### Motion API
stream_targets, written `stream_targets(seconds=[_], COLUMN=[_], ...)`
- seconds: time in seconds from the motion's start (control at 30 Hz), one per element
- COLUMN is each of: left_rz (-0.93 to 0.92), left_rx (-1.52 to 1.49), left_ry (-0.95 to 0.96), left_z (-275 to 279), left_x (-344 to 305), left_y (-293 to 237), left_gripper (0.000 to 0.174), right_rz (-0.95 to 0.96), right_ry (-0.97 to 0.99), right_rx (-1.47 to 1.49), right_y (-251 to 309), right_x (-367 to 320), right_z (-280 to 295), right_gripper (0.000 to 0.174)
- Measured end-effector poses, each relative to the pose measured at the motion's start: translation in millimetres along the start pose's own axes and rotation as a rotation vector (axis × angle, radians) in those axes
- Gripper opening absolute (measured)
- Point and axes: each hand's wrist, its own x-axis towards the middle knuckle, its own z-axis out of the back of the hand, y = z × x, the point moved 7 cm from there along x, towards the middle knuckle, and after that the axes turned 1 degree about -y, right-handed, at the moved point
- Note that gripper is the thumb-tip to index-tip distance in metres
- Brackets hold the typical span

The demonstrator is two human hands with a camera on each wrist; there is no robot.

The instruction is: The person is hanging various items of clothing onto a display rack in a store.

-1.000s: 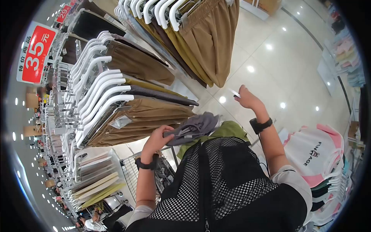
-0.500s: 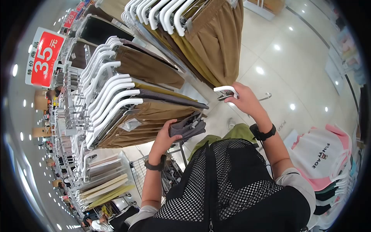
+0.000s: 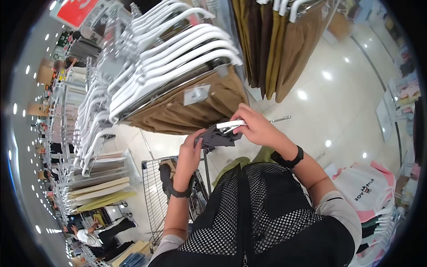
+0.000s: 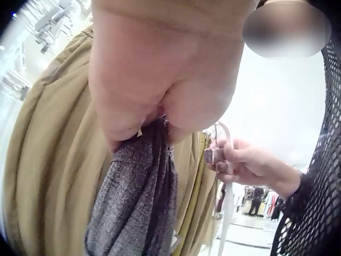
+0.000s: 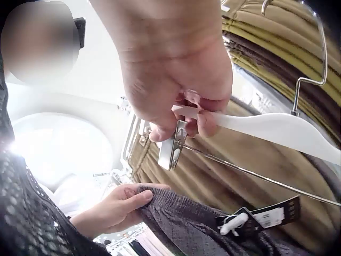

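Your right hand (image 3: 258, 129) is bringing the hanger (image 3: 231, 123) in from over the floor (image 3: 338, 102) and pinching its clip (image 5: 175, 145) end, likely for clipping. Your left hand (image 3: 191, 153) is gripping the garment (image 3: 215, 139) right under it, beside the rack (image 3: 195, 107) and above the cart (image 3: 155, 196).

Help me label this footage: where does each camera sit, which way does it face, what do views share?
Head: on the head, facing down over the mesh vest; left hand grips a grey garment, right hand holds a white hanger.
Left wrist: under the left wrist, facing along the hand to the garment, right hand beyond.
Right wrist: under the right wrist, facing the hanger clip, left hand below.
Shared: all show both hands and the garment.
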Motion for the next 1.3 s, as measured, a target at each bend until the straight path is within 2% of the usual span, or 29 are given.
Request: stream_targets(seconds=[0.03, 0.07, 0.13, 0.17, 0.23, 0.3, 0.33, 0.4, 0.43, 0.47, 0.53, 0.6, 0.67, 0.73, 0.87, 0.93, 0.97, 1.03, 1.07, 1.13, 1.2, 1.27, 1.3], left_rz=[-0.069, -0.072, 0.036, -0.065, -0.099, -0.127, -0.131, -0.425, -0.414, -0.418, -0.205, -0.210, -0.106, -0.089, -0.075, 0.081, 0.080, -0.290, -0.292, -0.112, -0.118, -0.015, -0.061], left_rx=[-0.001, -0.012, -0.120, -0.152, -0.152, -0.176, -0.180, -0.067, -0.003, -0.003, -0.400, -0.366, -0.425, -0.417, -0.511, -0.568, -0.569, -0.143, -0.144, 0.044, 0.016, -0.100, -0.159], left_ry=[0.059, 0.049, 0.137, 0.112, 0.097, 0.100, 0.102, -0.109, -0.224, -0.218, -0.142, -0.133, -0.101, -0.065, -0.079, 0.005, 0.006, 0.050, 0.050, 0.130, 0.053, -0.015, -0.053], left_z=[2.5, 9.7, 12.6, 16.4, 18.5, 28.1, 32.2, 54.3, 58.3, 60.2, 64.3, 75.5, 79.7, 80.3, 83.1, 81.3, 82.7, 85.0, 87.7, 85.0, 93.9, 109.6, 115.5], left_x=[-5.6, -11.4, -23.8, -28.7, -37.7, -44.7, -43.3, -49.8, -56.8, -61.9, -66.6, -76.6, -85.3, -91.5, -103.0, -108.0, -108.4, -111.0, -111.4, -110.2, -110.1, -111.9, -108.0], left_y=[-2.5, -3.7, 0.4, 0.0, 30.8, 34.8, 36.4, 24.2, 41.3, 48.2, 76.7, 79.1, 92.0, 102.1, 113.9, 120.1, 122.7, 104.2, 104.0, 114.6, 106.1, 104.0, 108.0], left_gripper=[0.034, 0.034, 0.044, 0.040, 0.033, 0.017, 0.017, 0.015, 0.016, 0.016, 0.021, 0.019, 0.017, 0.018, 0.017, 0.020, 0.020, 0.027, 0.027, 0.036, 0.033, 0.030, 0.022], right_rz=[0.065, 0.068, 0.133, 0.139, 0.187, 0.174, 0.156, 0.152, 0.152, 0.149, 0.118, 0.109, 0.100, 0.073, 0.049, 0.055, 0.054, 0.116, 0.115, 0.099, 0.030, 0.314, 0.221], right_ry=[-0.027, -0.018, -0.002, 0.002, 0.013, 0.040, 0.068, 0.044, 0.018, 0.012, 0.020, 0.034, 0.045, 0.103, 0.062, 0.057, 0.056, 0.047, 0.047, 0.069, 0.089, -0.260, -0.181], right_rx=[-0.021, -0.034, -0.041, -0.054, -0.076, -0.121, -0.153, -0.148, -0.140, -0.139, -0.087, -0.101, -0.114, -0.068, -0.046, -0.036, -0.037, -0.035, -0.037, -0.015, -0.021, -0.205, -0.095], right_y=[12.1, 21.1, 43.3, 51.1, 67.6, 74.6, 75.8, 76.5, 76.0, 75.4, 73.5, 75.0, 76.8, 77.3, 78.1, 78.0, 76.4, 77.4, 77.3, 77.3, 81.0, 102.9, 88.1], right_x=[4.3, 8.4, 15.0, 17.0, 17.8, 16.8, 15.5, 14.3, 14.2, 13.5, 11.7, 9.6, 7.9, 7.7, 7.8, 7.6, 7.9, 8.5, 8.6, 7.9, 7.9, 0.0, -1.3], right_z=[-8.2, -18.4, -38.2, -49.1, -70.3, -90.3, -101.7, -119.8, -128.2, -137.0, -154.5, -169.1, -182.7, -199.4, -214.5, -220.4, -224.1, -230.6, -233.5, -239.7, -237.4, -213.6, -205.7], right_gripper=[0.022, 0.022, 0.022, 0.022, 0.022, 0.022, 0.023, 0.023, 0.023, 0.023, 0.023, 0.023, 0.023, 0.024, 0.024, 0.026, 0.026, 0.026, 0.026, 0.027, 0.030, 0.032, 0.034])
